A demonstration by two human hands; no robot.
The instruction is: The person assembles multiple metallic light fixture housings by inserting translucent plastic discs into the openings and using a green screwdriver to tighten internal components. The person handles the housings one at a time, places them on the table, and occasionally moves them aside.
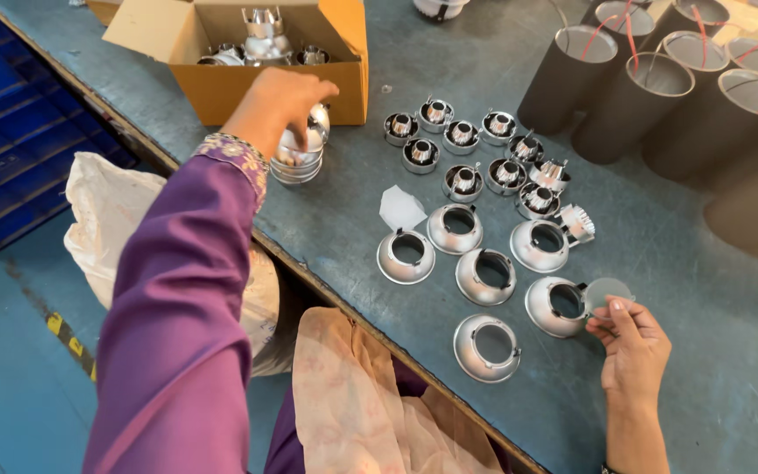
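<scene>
**Left hand on the reflector stack, right hand pinching a lens disc**

Landmark is the cardboard box (221, 83) at the far-left end of the grey bench (686, 290).

- Left hand (281, 107): curled down over a nested stack of shiny reflector cups (298, 160), which stands just in front of the box's near wall. Fingers closed round the top of the stack; I can't tell how many cups are actually in the grip.
- Right hand (632, 347): well to the right of the box, at the near edge of the bench. Thumb and fingertips narrow, pinching a thin translucent disc (607, 290). The disc touches or just overlaps the rim of the nearest reflector ring (557, 306); I can't tell which.
- Five more rings lie open side up between the box and that hand. A second clear sheet (400, 209) lies beside the leftmost one.
- Beyond the rings sits a cluster of small lamp holders (475, 154). Dark cylinders (633, 92) with red wires stand far right of the box.

My judgement on doing it well: hold the disc by its edge only, since prints on the face would show. Lift the stack straight up, off the box wall, or it may topple. More cups are in the box.
</scene>
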